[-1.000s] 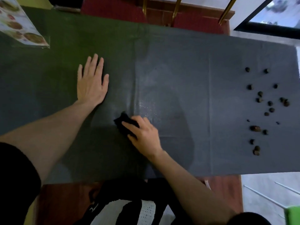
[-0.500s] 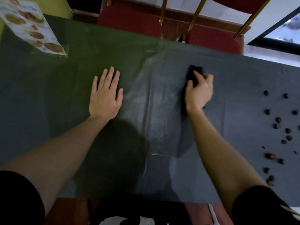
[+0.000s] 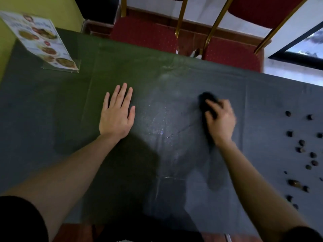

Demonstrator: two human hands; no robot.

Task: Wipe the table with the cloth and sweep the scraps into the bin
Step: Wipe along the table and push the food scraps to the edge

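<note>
- Here, on the dark green table (image 3: 52,109), left hand (image 3: 116,117) laid flat, palm down, fingers straight and close together, grasping nothing
- To the right of it, right hand (image 3: 220,121) pressed down on the black cloth (image 3: 207,99), fingers curled over the bunched fabric and gripping it against the tabletop
- Cloth poking out beyond the fingertips on the far side and trailing back under the palm toward the wrist; blurred, so its exact edges hard to tell
- Between the two hands, a wet sheen with fine droplets (image 3: 157,123) on the surface
- Well apart from the cloth, near the right edge of the table, scattered small dark scraps (image 3: 302,149), lying loose in a rough column from far to near
- At the far left corner, upright on the table, a clear stand with a menu card (image 3: 47,43) printed with dishes
- Beyond the far edge, red upholstered chairs (image 3: 143,34) with gold-coloured legs
- No bin in view
</note>
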